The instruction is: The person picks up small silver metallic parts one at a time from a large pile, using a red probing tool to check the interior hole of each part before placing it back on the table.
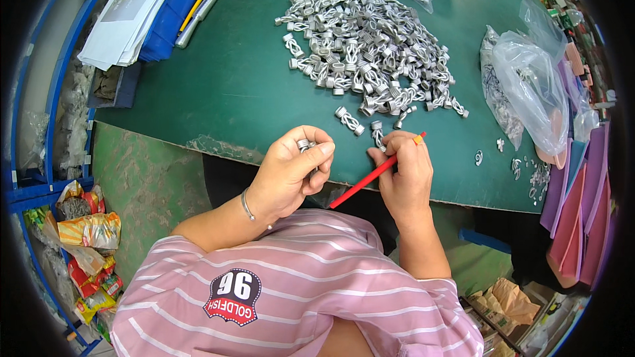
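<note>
Clasping grey metal pieces point(305, 145) inside the curled fingers of the left hand point(294, 165), near the view's center, with thumb pressed toward forefinger and a silver bracelet point(247, 205) around the wrist. Gripping a red stick point(362, 186) in the bent fingers of the right hand point(405, 172), just past 4 o'clock from the left, slanted from 2 o'clock down to 8. Touching a single metal piece point(377, 129) at 11 o'clock of that same hand with the fingertips; hard to tell whether pinched or merely met. Backed by a large heap of similar looped pieces point(370, 46) at 1 o'clock on the green counter point(218, 86), with a loose piece point(348, 120) lying apart at the near edge of the heap. Flanked by a blue bin point(175, 16) and white papers point(132, 10) toward 10 to 11 o'clock, a clear plastic bag point(529, 79) past 2, and scattered small bits point(539, 178) at 3, beside purple and pink panels point(575, 205). Dressed in a pink striped shirt point(291, 258) at 6 o'clock, with colorful packets point(89, 231) on a shelf past 8.
</note>
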Tool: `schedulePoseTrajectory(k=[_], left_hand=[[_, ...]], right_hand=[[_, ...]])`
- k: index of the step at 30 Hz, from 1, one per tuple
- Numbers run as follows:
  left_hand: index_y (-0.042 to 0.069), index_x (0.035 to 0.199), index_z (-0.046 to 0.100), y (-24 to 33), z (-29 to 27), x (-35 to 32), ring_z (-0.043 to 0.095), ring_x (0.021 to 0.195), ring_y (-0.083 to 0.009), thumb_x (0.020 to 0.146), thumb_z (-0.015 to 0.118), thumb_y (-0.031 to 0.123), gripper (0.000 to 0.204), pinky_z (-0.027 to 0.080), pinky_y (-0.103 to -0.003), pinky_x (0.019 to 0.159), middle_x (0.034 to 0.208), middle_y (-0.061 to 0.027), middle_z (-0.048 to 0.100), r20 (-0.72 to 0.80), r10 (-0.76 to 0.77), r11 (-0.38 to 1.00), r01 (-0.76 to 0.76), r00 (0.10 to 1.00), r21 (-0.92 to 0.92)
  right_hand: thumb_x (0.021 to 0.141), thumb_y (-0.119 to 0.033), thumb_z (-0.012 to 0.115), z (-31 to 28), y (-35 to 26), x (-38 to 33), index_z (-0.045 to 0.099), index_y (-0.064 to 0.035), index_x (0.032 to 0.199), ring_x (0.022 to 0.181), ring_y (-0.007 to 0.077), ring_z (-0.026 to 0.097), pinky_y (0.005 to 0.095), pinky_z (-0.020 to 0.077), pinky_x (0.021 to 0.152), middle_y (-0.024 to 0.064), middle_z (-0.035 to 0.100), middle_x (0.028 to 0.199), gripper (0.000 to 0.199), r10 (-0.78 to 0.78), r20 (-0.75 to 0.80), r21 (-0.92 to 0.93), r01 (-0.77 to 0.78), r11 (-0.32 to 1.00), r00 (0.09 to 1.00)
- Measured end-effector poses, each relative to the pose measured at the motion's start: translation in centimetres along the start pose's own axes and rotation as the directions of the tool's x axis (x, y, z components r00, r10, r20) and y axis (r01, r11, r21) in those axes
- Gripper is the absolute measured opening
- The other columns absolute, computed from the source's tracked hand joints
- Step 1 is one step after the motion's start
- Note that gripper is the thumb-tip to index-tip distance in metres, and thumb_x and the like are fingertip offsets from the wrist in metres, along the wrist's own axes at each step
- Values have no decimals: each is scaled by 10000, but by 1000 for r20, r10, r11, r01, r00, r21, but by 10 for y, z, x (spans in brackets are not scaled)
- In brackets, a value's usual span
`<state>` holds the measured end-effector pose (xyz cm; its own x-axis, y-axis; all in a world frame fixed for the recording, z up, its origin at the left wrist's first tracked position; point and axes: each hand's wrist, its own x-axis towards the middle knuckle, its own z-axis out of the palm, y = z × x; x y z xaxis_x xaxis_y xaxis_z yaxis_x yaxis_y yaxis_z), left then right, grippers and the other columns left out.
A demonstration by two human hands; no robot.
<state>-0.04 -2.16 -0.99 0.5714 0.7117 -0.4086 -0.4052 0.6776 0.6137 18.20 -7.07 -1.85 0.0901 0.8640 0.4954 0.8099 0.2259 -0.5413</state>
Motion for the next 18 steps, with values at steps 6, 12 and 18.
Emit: schedulePoseTrajectory(k=[6,12,18], left_hand=[[-1,1016,507,-2,6,-4,453,510,-48,828,596,39,212,325,-168,396,728,-34,543,2,35,987,-35,999,158],[-2,991,544,-5,8,-5,478,526,-44,774,653,11,244,356,-169,422,747,-29,553,120,86,927,-124,989,353],[26,890,624,-6,9,-10,545,630,-97,707,696,-24,202,434,-214,556,783,-60,601,417,401,578,-578,816,575]], right_hand=[[789,79,585,-6,-3,-7,393,-41,760,618,83,495,204,441,540,116,585,800,228,403,137,697,-377,610,905],[794,65,598,0,-11,-20,400,-60,773,681,95,528,208,455,589,140,584,862,235,292,252,870,-348,350,923],[781,71,606,2,-8,-22,395,-49,784,818,189,593,276,517,682,177,575,929,242,199,295,921,-334,203,935]])
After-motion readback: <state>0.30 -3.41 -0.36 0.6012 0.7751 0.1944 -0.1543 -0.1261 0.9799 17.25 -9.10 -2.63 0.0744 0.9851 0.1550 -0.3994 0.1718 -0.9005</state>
